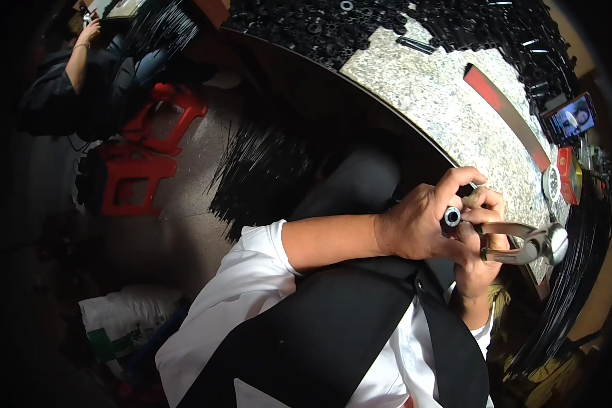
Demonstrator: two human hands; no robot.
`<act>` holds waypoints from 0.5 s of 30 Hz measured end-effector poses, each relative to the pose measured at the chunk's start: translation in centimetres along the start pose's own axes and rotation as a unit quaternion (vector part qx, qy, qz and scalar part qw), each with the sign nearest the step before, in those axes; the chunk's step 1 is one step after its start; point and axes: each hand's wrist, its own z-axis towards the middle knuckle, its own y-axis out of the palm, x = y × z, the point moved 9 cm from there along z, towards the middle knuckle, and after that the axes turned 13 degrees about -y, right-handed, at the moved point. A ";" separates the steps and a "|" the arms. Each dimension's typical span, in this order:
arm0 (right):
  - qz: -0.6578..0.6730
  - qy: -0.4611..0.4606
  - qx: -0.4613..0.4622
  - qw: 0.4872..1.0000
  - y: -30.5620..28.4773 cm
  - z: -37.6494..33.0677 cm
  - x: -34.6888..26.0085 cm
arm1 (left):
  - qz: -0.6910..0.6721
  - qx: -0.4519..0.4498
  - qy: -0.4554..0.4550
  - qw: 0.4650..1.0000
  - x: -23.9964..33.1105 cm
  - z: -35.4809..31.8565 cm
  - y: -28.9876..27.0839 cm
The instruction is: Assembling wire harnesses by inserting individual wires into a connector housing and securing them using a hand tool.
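Several fingers are curling: left hand (411,223) gripping a likely light, stiff tube (451,216) near its end, right hand (474,270) gripping pincers (532,246).

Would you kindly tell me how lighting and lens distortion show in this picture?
In the head view, the speckled tabletop is bright and its edge bows with the fisheye lens; the floor at left is dimmer; the steel pincers glint; the picture's corners fall to black.
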 end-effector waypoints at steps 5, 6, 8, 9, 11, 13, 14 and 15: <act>0.027 0.017 0.034 0.999 -0.6 -0.5 -0.1 | 0.000 -0.034 -0.004 0.999 0.3 -0.1 0.5; 0.032 0.006 0.031 0.999 -0.6 -0.6 -0.2 | 0.008 -0.033 0.004 0.999 0.4 -0.2 0.6; 0.011 -0.040 0.004 0.999 -0.7 -0.6 -0.6 | 0.000 -0.023 0.002 1.000 0.1 -0.4 1.0; 0.025 -0.030 0.017 0.999 -0.8 -0.7 -0.6 | 0.000 -0.018 0.004 1.000 0.1 -0.5 1.1; 0.029 -0.031 0.028 0.999 -0.9 -0.6 -0.8 | 0.014 -0.025 0.000 1.000 0.3 -0.4 1.1; 0.031 -0.056 0.020 0.998 -0.7 -0.6 -0.8 | -0.011 -0.036 -0.022 0.999 -0.2 -0.8 1.0; 0.028 -0.063 0.002 0.998 -0.5 -0.4 -0.9 | 0.021 -0.039 0.024 0.999 0.3 -0.9 0.7; 0.089 -0.029 0.043 0.995 -0.4 -0.8 -0.2 | -0.017 -0.034 -0.064 0.997 -1.0 -1.0 0.8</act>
